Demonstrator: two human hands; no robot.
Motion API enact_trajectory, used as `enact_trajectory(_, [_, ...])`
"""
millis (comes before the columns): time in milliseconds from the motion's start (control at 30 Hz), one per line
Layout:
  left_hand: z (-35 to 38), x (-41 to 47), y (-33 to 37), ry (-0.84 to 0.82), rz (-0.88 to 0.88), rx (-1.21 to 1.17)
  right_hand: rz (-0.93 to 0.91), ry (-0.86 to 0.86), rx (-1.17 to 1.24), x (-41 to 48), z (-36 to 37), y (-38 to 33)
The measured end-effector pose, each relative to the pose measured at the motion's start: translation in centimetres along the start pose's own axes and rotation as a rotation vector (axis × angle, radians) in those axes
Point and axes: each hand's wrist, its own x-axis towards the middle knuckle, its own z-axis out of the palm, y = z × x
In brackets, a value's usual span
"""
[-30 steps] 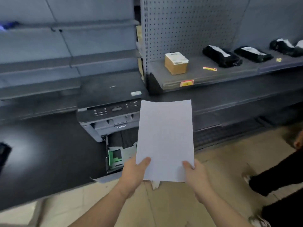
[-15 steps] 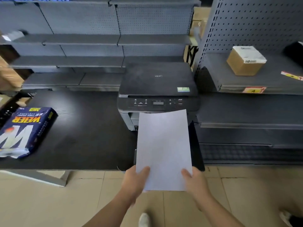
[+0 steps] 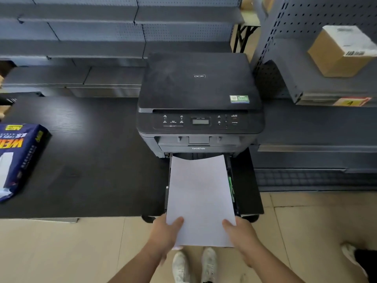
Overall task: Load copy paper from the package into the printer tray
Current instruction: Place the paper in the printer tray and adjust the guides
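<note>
A stack of white copy paper is held flat over the pulled-out printer tray, its far edge close to the printer's front opening. My left hand grips the near left corner, thumb on top. My right hand grips the near right corner the same way. The black printer stands on a dark table. The blue paper package lies at the table's left edge, its end torn open.
Grey metal shelves run behind the table. On the right, a pegboard rack holds a cardboard box on a shelf. My white shoes stand on the tiled floor below the paper. Another person's shoe shows at bottom right.
The view has swung left and closer to the printer. The paper went from held up in front of it to lying low over the open tray, both hands still on its near corners.
</note>
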Motion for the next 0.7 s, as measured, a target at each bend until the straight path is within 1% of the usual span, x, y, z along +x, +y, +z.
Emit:
enact_trajectory(300, [0.9, 2.7, 1.6, -0.026, -0.089, -0.021, 0.072, -0.042, -0.053, 3.2, -0.6, -1.5])
enact_trajectory(600, [1.6, 5.4, 3.5, 0.010, -0.095, -0.034, 0.046, -0.059, -0.023, 5.7, -0.7, -3.7])
enact_trajectory(700, [2.0, 6.8, 4.7, 0.021, -0.096, -0.038, 0.055, -0.031, -0.013, 7.5, -0.4, -4.4])
